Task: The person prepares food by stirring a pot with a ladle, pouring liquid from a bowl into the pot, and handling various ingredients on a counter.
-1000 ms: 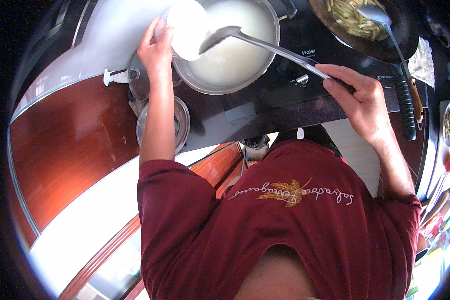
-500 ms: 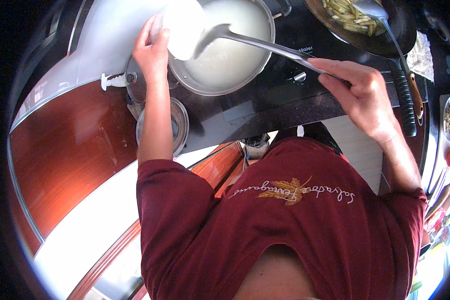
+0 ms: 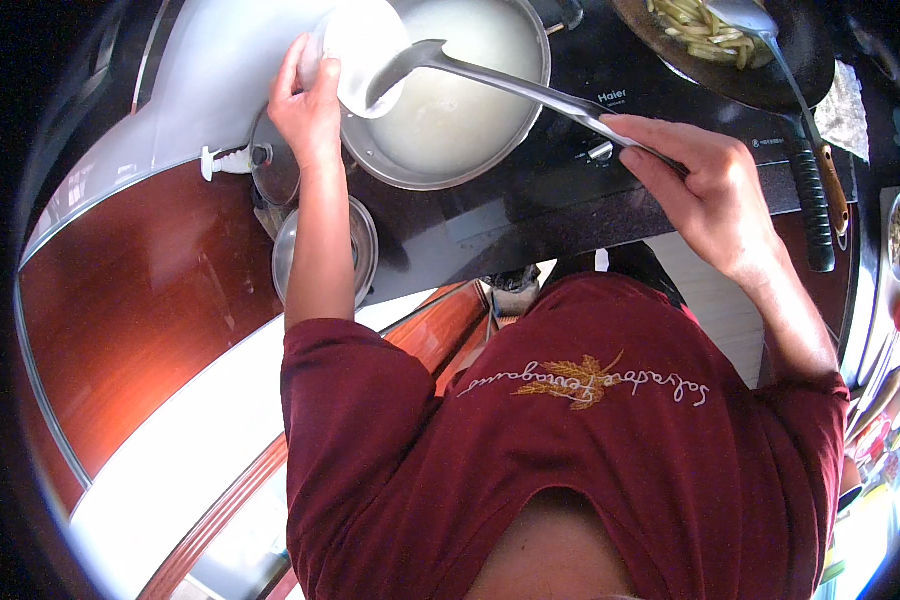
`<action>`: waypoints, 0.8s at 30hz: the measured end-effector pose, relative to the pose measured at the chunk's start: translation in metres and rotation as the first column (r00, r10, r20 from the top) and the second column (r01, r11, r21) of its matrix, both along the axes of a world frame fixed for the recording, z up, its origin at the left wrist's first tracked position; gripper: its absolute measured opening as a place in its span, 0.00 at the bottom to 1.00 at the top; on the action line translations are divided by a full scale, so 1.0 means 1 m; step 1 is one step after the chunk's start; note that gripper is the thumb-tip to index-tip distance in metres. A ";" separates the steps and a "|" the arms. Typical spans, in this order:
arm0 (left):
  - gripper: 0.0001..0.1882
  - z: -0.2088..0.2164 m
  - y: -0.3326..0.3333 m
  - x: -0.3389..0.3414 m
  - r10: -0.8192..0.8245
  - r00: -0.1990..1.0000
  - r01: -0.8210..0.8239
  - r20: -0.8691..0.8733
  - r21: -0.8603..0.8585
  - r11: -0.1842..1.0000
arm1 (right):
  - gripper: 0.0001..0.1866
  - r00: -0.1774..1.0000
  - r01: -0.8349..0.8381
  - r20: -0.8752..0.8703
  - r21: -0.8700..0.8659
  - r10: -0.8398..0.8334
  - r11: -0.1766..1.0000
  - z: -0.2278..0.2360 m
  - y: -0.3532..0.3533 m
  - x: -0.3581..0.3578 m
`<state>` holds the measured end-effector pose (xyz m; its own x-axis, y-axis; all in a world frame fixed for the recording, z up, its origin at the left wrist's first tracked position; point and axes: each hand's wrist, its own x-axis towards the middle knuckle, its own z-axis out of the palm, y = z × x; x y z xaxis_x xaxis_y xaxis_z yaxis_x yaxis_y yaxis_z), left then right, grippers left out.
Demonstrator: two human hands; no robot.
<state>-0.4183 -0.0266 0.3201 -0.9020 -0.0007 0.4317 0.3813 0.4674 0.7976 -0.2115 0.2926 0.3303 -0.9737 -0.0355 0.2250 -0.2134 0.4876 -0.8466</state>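
Observation:
My left hand (image 3: 308,108) grips a white bowl (image 3: 345,35) by its side, thumb toward the rim. The bowl is held over the left part of a wide metal pot (image 3: 420,184) of cloudy whitish liquid (image 3: 460,115). In my right hand (image 3: 705,180) is the long handle of a metal ladle (image 3: 515,88), which reaches leftward across the pot. The ladle's head overlaps the lower right of the bowl. Glare washes out the bowl's inside, so its contents cannot be made out.
At the upper right, a dark wok (image 3: 660,45) holds pale cut strips and a spatula (image 3: 785,75). A crumpled white cloth (image 3: 845,110) lies beside it. Left of the pot are a glass lid (image 3: 275,155) and a metal basin (image 3: 365,240), partly behind my left forearm.
The ladle's head has moved left and slightly up, farther over the bowl. My right hand has shifted a little left with the handle. My left arm has moved slightly right.

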 end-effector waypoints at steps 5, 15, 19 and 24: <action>0.21 0.000 0.002 0.004 0.050 0.998 -0.054 0.038 0.121 0.991 | 0.12 0.996 -0.013 0.090 0.040 0.009 0.999 0.007 0.016 0.008; 0.21 0.005 0.001 0.005 0.089 0.991 -0.104 0.099 0.151 0.983 | 0.12 0.999 0.047 0.024 0.030 -0.048 0.998 0.006 0.007 0.002; 0.22 0.008 0.001 0.009 0.093 0.992 -0.106 0.087 0.149 0.983 | 0.12 0.985 0.105 0.135 0.017 -0.106 0.994 0.007 0.002 -0.006; 0.21 0.008 0.008 0.014 0.086 0.993 -0.097 0.077 0.150 0.984 | 0.14 0.984 0.135 0.128 -0.063 -0.126 0.989 -0.008 -0.011 -0.009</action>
